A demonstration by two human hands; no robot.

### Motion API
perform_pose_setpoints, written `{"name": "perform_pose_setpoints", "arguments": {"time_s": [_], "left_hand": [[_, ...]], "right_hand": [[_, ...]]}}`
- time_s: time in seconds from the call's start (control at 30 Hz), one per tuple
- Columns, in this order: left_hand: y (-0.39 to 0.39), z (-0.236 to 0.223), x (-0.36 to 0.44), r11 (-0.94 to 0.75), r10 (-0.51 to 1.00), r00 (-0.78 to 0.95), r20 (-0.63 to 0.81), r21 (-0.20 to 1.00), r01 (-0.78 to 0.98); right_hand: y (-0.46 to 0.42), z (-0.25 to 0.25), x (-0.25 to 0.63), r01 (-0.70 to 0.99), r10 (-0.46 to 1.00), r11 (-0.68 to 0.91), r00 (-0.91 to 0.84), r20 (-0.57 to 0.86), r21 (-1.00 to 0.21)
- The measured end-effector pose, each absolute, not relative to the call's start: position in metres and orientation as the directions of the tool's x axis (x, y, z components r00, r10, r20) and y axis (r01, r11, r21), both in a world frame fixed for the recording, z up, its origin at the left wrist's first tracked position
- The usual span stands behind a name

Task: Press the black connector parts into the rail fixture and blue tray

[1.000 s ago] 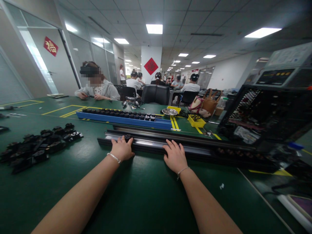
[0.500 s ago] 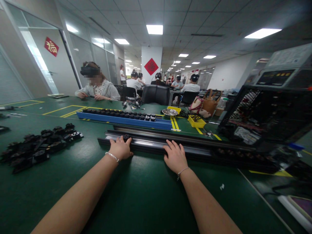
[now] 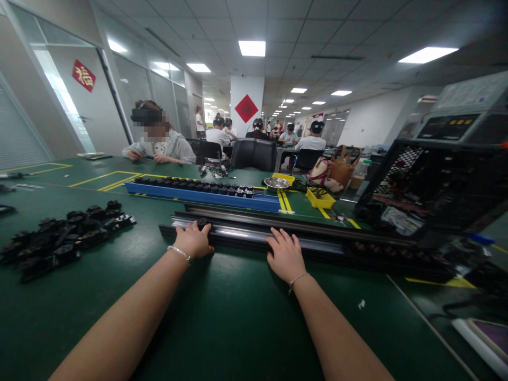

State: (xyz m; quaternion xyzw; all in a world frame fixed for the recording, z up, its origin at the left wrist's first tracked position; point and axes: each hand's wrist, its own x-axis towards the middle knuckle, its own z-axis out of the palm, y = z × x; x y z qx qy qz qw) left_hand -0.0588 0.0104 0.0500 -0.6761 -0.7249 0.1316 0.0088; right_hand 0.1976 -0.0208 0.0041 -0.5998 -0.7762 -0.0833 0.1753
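Observation:
A long black rail (image 3: 317, 241) with a shiny metal strip lies across the green table (image 3: 222, 317) in front of me. My left hand (image 3: 194, 241) rests on the rail's left part, fingers curled around a small black part (image 3: 203, 222) sitting in the rail. My right hand (image 3: 284, 254) lies flat on the rail's near edge with fingers stretched out, holding nothing. A heap of small black parts (image 3: 59, 238) lies to the left of my left arm.
Behind the rail lies a blue rail (image 3: 198, 193) lined with black parts. Yellow trays (image 3: 319, 198) and a metal bowl (image 3: 277, 183) stand behind it. A black open machine frame (image 3: 432, 185) fills the right side. A person with a headset (image 3: 159, 140) sits across the table.
My left hand has slid a little to the left along the rail with the small black part. My right hand has stayed put.

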Motion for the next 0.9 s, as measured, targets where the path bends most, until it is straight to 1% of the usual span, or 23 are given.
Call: {"name": "perform_pose_setpoints", "arguments": {"time_s": [0.27, 0.5, 0.9], "left_hand": [[0.018, 0.046, -0.071, 0.065, 0.980, -0.095, -0.172, -0.170, 0.983], [0.016, 0.053, -0.071, 0.085, 0.968, -0.124, -0.217, -0.181, 0.980], [0.021, 0.048, -0.082, 0.098, 0.977, -0.120, -0.178, -0.128, 0.987]], "right_hand": [[-0.021, 0.003, 0.199, 0.959, 0.899, 0.272, -0.222, 0.377, -0.083], [-0.020, 0.003, 0.198, 0.959, 0.899, 0.272, -0.222, 0.377, -0.085], [-0.020, 0.003, 0.199, 0.959, 0.899, 0.272, -0.223, 0.377, -0.082]]}}
